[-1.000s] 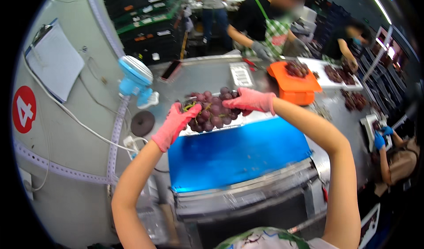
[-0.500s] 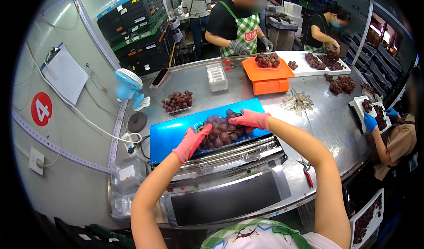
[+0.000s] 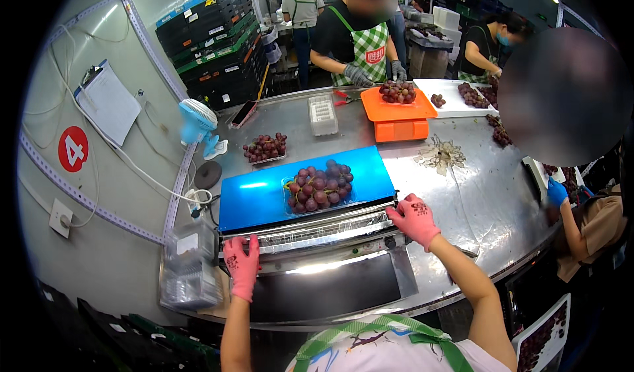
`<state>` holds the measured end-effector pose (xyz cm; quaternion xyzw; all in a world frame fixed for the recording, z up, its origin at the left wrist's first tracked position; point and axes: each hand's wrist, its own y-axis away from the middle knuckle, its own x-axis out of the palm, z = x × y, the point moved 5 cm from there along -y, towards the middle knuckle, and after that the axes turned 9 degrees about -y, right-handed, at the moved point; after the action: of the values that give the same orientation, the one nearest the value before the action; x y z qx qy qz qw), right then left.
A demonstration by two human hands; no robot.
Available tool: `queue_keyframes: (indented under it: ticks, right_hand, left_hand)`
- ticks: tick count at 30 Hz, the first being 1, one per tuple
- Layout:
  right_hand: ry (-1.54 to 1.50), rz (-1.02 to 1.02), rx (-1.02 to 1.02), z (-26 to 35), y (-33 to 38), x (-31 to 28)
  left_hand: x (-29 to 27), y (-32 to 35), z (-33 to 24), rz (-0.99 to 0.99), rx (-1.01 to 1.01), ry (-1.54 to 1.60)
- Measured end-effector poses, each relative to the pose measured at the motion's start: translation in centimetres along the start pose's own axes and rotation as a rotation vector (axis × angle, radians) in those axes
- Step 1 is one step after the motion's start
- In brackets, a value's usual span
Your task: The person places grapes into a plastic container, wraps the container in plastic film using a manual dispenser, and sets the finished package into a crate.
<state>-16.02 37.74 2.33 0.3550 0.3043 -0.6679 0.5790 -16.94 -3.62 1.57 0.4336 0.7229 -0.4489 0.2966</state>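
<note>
1. The left hand (image 3: pixel 242 266) was seen laid flat on the left end of the film roll (image 3: pixel 310 235), fingers together, nothing clamped.
2. The right hand (image 3: pixel 414 219) was rested at the roll's right end, fingers loosely spread, nothing gripped.
3. The grape tray (image 3: pixel 319 186) was noted on the glossy blue plate (image 3: pixel 257 197), just beyond and between the hands, slightly nearer the right.
4. The roll's long axis ran hand to hand.
5. The grapes were round and dark; the table (image 3: pixel 475 194) was brushed steel.

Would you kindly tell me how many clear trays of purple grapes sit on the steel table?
2: one clear tray of purple grapes on the blue plate, one beside the small blue fan. Others may be hidden.
</note>
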Motion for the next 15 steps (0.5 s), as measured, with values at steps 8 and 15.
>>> queue_keyframes:
  ticks: [8,15]
  right_hand:
    - [0.219,-0.166,0.111,1.0,0.7,3.6]
    - [-0.011,-0.25,0.144,0.6,0.4,4.2]
  left_hand:
    - [2.5,0.1,-1.4,0.146,0.003,-0.507]
    - [3.6,0.0,-0.7,0.176,-0.076,-0.231]
